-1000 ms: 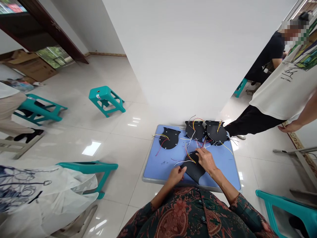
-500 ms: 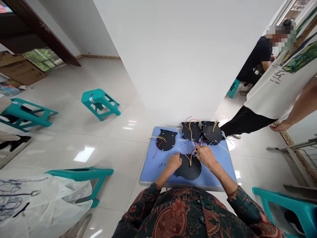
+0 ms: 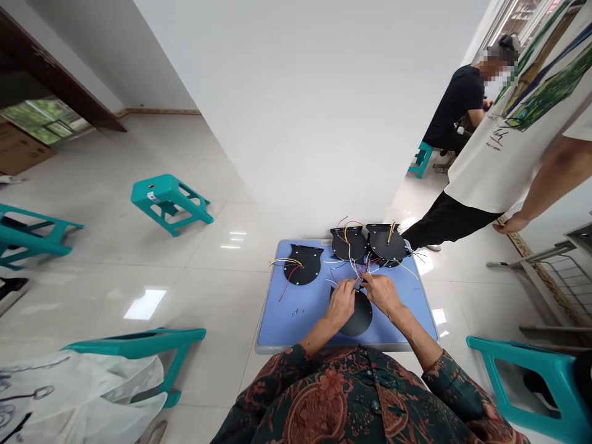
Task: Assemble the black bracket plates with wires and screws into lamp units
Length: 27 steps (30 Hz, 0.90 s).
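Both my hands are over a black, rounded plate (image 3: 358,316) near the front of the blue table (image 3: 277,320). My left hand (image 3: 340,303) and my right hand (image 3: 379,293) meet at its upper edge, with fingertips pinched on thin coloured wires (image 3: 358,274). The hands hide the top of that plate. Farther back lie several similar black plates with red, yellow and white wires, including one (image 3: 305,265) at the left and one (image 3: 386,242) at the back right. A few tiny screws (image 3: 296,312) lie left of my hands.
A person in a white T-shirt and black trousers (image 3: 481,166) stands just past the table's back right corner. A seated person in black (image 3: 453,105) is beyond. Teal plastic stools (image 3: 169,200) stand around on the tiled floor, and a white plastic bag (image 3: 78,388) lies at lower left.
My hands have drawn closer together and now meet over the wires. The whole scene has shifted left in the view as my head turned.
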Tool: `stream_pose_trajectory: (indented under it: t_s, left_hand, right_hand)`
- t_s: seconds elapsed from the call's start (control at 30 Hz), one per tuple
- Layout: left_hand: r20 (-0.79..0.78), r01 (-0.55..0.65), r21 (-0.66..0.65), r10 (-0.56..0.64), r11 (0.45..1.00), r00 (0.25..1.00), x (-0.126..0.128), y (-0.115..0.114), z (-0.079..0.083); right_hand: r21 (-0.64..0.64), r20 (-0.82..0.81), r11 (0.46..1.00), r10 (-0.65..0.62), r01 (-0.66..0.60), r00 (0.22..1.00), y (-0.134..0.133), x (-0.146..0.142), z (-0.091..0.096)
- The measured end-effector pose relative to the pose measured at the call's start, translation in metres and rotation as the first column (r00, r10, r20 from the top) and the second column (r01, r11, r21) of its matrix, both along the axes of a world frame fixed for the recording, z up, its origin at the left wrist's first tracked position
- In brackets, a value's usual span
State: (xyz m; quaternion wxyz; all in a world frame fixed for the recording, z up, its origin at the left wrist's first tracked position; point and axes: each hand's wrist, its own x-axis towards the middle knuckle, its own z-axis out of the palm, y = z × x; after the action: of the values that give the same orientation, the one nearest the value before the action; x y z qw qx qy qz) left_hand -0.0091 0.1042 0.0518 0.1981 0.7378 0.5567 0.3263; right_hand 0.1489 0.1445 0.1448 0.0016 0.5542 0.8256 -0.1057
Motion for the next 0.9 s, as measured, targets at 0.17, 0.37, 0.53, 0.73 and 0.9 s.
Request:
stream_pose_trajectory:
  t_s: [0.17, 0.37, 0.53, 0.73, 0.9]
  left_hand:
    - [0.018, 0.062, -0.111, -0.061, 0.992, 0.998, 0.017, 0.013, -0.023]
    - [-0.019, 0.059, -0.109, -0.062, 0.992, 0.998, 0.018, 0.023, -0.034]
    - [-0.044, 0.034, -0.096, -0.039, 0.995, 0.998, 0.021, 0.021, -0.038]
    - [-0.042, 0.037, -0.080, -0.041, 0.996, 0.998, 0.022, 0.020, -0.041]
    - [-0.035, 0.035, -0.076, -0.038, 0.997, 0.999, 0.022, 0.023, -0.042]
  right_hand:
    - [-0.010, 0.015, 1.000, 0.005, -0.005, 1.000, -0.002, -0.005, 0.004]
    - [0.014, 0.033, 0.999, -0.036, 0.035, 0.999, -0.006, -0.010, -0.001]
    - [0.087, 0.031, 0.993, -0.089, 0.086, 0.996, -0.011, -0.013, -0.014]
    - [0.131, 0.002, 0.988, 0.083, -0.083, 0.997, -0.011, -0.014, -0.023]
    - [0.125, -0.032, 0.957, 0.266, -0.261, 0.963, 0.002, -0.001, -0.020]
